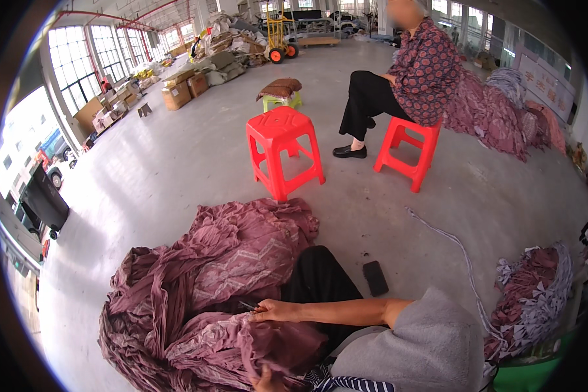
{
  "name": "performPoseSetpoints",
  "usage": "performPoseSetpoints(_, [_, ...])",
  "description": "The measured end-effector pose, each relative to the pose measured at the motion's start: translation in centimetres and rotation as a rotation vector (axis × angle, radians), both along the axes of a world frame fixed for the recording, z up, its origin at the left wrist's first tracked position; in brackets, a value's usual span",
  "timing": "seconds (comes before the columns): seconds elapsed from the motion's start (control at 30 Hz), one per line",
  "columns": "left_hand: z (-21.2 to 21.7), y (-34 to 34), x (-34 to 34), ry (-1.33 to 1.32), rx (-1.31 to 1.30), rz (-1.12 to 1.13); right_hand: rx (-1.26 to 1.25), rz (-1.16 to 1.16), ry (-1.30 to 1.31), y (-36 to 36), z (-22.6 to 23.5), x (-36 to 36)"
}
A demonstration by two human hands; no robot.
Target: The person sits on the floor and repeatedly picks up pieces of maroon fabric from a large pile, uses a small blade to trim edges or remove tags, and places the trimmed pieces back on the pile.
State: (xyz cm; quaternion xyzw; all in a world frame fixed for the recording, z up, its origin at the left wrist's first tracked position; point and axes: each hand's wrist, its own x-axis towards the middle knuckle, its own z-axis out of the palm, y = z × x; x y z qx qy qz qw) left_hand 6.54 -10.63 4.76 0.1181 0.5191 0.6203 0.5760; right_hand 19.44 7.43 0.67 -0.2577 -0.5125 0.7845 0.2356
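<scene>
A big heap of mauve pleated fabric (209, 274) lies over my lap and on the floor in front of me. My right hand (276, 311) reaches across from the right in a grey sleeve. It pinches a small dark cutting tool (248, 305) whose tip touches the fabric. At the bottom edge, my left hand (265, 379) grips a fold of the same fabric, partly hidden by it. My black trouser leg (320, 277) shows between the fabric and my arm.
A dark phone (375, 277) lies on the grey floor. An empty red stool (282, 150) stands ahead; another person sits on a second red stool (408, 153). Trimmed strips (536, 294) are piled at right, more mauve fabric (496, 111) behind, boxes (176, 95) far left.
</scene>
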Motion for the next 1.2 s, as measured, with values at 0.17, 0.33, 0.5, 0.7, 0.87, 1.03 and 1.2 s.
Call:
performPoseSetpoints(0.17, [-0.8,-0.2,-3.1,-0.036,0.164,0.221,0.042,0.060,0.019,-1.4,0.3,-0.7])
performPoseSetpoints(0.33, [-2.5,-0.9,-4.7,-0.096,0.231,0.208,0.350,0.168,0.085,-1.6,0.2,0.0])
performPoseSetpoints(0.5, [-1.8,-1.2,-4.6,-0.109,0.291,0.127,0.341,0.100,0.131,-2.3,1.4,0.3])
performPoseSetpoints(0.7, [-3.7,-1.6,-5.1,0.068,0.146,0.038,0.538,-0.144,0.019,-1.3,3.6,1.1])
performPoseSetpoints(0.87, [0.7,-2.0,-3.7,0.136,0.112,-0.002,1.165,-0.426,0.048,-0.3,6.7,1.5])
performPoseSetpoints(1.03, [0.1,-2.5,-5.7,0.288,0.056,-0.040,1.016,-0.195,-0.039,-0.2,6.6,1.9])
performPoseSetpoints(1.2, [-0.9,-2.5,-7.6,0.828,0.198,0.030,0.803,-0.115,0.010,-0.2,5.5,0.2])
